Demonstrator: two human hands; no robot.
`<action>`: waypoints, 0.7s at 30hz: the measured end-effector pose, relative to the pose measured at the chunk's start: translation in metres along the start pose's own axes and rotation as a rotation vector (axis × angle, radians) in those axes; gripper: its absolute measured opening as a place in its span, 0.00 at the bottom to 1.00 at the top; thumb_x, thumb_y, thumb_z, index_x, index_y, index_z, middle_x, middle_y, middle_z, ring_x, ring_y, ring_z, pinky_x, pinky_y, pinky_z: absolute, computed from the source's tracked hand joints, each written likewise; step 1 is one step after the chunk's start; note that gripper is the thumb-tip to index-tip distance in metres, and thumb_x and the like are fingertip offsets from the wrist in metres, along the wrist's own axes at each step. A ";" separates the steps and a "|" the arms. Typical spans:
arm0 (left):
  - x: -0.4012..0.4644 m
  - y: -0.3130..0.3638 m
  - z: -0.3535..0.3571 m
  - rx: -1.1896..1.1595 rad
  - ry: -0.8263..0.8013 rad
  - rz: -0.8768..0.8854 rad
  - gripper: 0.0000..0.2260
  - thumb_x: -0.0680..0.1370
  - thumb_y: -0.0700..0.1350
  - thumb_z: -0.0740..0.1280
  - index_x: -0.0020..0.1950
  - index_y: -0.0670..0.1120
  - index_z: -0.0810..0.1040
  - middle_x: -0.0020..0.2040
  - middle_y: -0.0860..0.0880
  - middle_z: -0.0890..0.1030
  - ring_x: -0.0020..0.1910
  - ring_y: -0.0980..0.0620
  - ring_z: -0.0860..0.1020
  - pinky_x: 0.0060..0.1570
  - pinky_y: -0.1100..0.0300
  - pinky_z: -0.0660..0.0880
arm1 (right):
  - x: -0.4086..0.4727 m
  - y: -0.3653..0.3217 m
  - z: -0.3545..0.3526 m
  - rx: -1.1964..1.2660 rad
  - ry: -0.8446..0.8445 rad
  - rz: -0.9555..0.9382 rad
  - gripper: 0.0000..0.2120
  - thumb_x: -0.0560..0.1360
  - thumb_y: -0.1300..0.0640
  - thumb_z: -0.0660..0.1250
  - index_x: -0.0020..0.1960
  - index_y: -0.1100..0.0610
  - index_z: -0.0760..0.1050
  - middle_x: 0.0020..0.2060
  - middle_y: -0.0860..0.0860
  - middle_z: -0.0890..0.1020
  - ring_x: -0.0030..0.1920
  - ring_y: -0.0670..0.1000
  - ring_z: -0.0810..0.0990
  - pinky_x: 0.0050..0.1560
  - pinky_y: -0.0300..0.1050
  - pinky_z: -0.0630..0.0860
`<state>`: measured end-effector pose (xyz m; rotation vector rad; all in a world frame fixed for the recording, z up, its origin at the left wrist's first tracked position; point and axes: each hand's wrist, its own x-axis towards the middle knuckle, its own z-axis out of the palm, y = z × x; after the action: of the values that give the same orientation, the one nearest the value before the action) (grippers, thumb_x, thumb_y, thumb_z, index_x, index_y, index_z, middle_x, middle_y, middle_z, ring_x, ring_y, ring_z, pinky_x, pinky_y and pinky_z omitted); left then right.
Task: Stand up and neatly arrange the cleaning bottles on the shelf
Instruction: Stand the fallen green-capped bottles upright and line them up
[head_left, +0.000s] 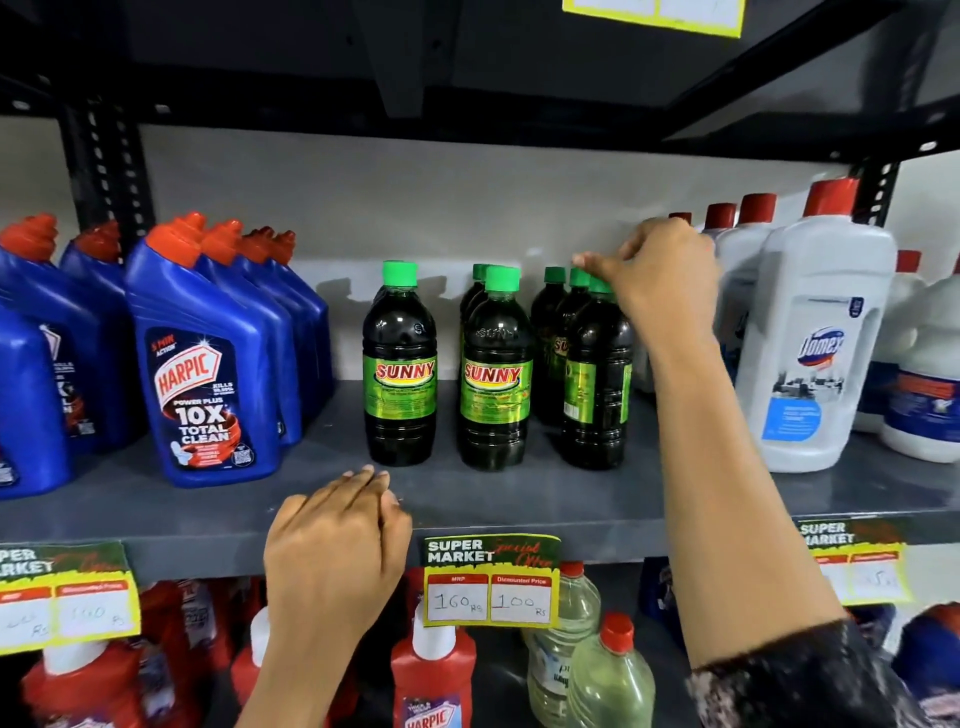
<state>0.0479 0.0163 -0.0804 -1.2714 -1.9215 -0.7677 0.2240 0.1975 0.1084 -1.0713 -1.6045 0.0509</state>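
1. We see the grey shelf (467, 499) carrying the cleaning bottles, all of them upright.
2. In the middle stand the dark Sunny bottles with green caps in three short rows running front to back: the left Sunny bottle (400, 364), the middle Sunny bottle (496, 374), and the right Sunny bottle (597, 379), whose label is turned sideways while the other two face us.
3. Our right hand (660, 275) reaches over the right row; its fingers are bent and close together at the green cap of the front bottle. We cannot tell whether they actually pinch the cap or only touch it.
4. Our left hand (332, 540) lies palm down on the front edge of the shelf, fingers loosely together, holding nothing, just in front of the left Sunny bottle.
5. To the left stand the blue Harpic bottles (208, 374) with red caps, packed in rows.
6. To the right stand the white Domex bottles (815, 343) with red caps, just beside our right forearm.
7. A price tag (491, 582) hangs from the shelf edge, just right of our left hand.
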 end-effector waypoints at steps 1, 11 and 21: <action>0.000 0.000 0.000 0.002 0.001 -0.004 0.19 0.76 0.46 0.55 0.43 0.41 0.86 0.44 0.45 0.86 0.44 0.49 0.85 0.44 0.55 0.74 | 0.002 -0.002 0.002 -0.022 0.002 -0.006 0.19 0.65 0.42 0.75 0.40 0.57 0.77 0.36 0.53 0.80 0.41 0.56 0.81 0.37 0.42 0.69; 0.000 0.002 -0.002 -0.023 -0.007 -0.026 0.20 0.76 0.46 0.54 0.43 0.41 0.86 0.45 0.44 0.86 0.45 0.49 0.85 0.44 0.54 0.73 | 0.009 0.030 0.007 0.375 -0.106 0.012 0.08 0.68 0.54 0.74 0.46 0.53 0.81 0.38 0.52 0.83 0.42 0.50 0.82 0.52 0.49 0.80; 0.000 0.002 -0.002 -0.005 -0.017 -0.035 0.20 0.76 0.46 0.54 0.44 0.40 0.86 0.45 0.44 0.86 0.46 0.48 0.85 0.45 0.54 0.75 | 0.006 0.055 0.025 1.206 -0.347 0.219 0.06 0.72 0.63 0.65 0.39 0.58 0.81 0.37 0.51 0.86 0.38 0.48 0.84 0.38 0.39 0.80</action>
<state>0.0499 0.0154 -0.0785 -1.2541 -1.9614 -0.7821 0.2370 0.2458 0.0738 -0.2610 -1.3500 1.2382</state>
